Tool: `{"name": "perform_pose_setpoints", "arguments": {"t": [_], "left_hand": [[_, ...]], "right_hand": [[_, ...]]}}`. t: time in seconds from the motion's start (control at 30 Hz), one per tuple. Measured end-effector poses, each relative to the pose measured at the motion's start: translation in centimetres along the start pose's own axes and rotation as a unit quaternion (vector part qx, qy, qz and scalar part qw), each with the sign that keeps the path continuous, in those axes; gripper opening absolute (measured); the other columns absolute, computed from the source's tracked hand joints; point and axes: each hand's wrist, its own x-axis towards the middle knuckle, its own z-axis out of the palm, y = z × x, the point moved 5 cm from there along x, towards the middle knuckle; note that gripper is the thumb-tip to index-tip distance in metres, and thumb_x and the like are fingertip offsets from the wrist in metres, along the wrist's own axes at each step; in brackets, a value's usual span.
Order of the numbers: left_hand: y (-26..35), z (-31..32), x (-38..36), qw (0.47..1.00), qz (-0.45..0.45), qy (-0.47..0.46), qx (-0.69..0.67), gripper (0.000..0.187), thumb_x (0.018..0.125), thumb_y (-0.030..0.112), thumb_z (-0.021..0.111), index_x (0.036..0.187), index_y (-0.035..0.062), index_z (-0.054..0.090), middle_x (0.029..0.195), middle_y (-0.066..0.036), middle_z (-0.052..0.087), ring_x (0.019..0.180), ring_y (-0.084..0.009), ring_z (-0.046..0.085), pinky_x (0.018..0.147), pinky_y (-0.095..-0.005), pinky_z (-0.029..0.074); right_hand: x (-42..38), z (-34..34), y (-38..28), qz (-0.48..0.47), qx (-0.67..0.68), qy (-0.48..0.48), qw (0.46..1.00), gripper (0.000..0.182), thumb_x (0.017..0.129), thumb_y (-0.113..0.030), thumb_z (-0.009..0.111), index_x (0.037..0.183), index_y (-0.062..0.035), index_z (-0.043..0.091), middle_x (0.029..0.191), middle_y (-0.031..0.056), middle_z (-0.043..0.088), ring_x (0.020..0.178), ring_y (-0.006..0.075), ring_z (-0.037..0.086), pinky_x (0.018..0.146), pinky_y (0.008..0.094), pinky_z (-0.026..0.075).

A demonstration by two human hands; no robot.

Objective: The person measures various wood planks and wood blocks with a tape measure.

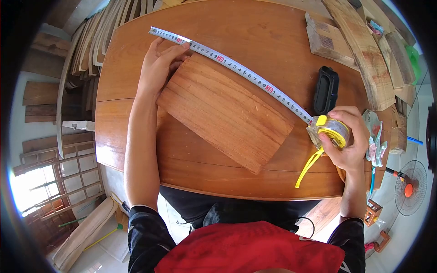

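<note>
One wooden board (226, 112) lies at a slant on the bench (255, 22), near its front edge, with the pulled-out blade (241, 69) of a yellow tape measure (331, 132) stretched along the board's far side, number marks facing up. Of the two hands, the left hand (160, 63) is at the board's upper left corner, its thumb and fingers bent together at the blade near its end, while the right hand (348, 139) curls around the tape measure's case toward the bench's right edge. Just beyond that case sits a black oblong holder (326, 90), and wooden pieces (331, 43) lie at the bench's far right corner.
</note>
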Motion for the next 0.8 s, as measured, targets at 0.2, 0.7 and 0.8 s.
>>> {"name": "perform_pose_setpoints", "arguments": {"t": [0.2,0.7,0.8], "left_hand": [[0.1,0.1,0.0,1.0,0.003,-0.002,0.003,0.1,0.087,0.019,0.083,0.154,-0.0145,0.016,0.102,-0.017,0.073,0.087,-0.0133,0.068,0.076,-0.0225,0.055],[-0.6,-1.1,0.8,0.996,0.018,0.006,0.088,0.107,0.088,0.024,0.081,0.16,-0.008,0.009,0.108,-0.014,0.075,0.093,-0.012,0.067,0.086,-0.0234,0.048],[-0.7,-1.1,0.7,0.997,0.02,0.017,0.068,0.109,0.088,0.024,0.081,0.16,-0.0084,0.006,0.109,-0.016,0.075,0.092,-0.0135,0.069,0.087,-0.0238,0.049]], "right_hand": [[0.5,0.3,-0.4,0.014,0.04,-0.045,0.998,0.048,0.072,-0.003,0.086,0.116,-0.0021,0.068,0.111,0.0169,0.068,0.094,0.0278,0.071,0.08,0.0342,0.057],[-0.4,1.5,-0.3,-0.023,0.114,-0.021,0.993,0.051,0.079,0.004,0.082,0.121,-0.0049,0.055,0.112,0.0164,0.073,0.093,0.0283,0.075,0.077,0.0349,0.061],[-0.6,1.5,-0.1,-0.029,0.105,-0.062,0.992,0.056,0.077,0.006,0.082,0.123,-0.0053,0.052,0.113,0.0228,0.071,0.096,0.0318,0.074,0.081,0.0387,0.06]]}}
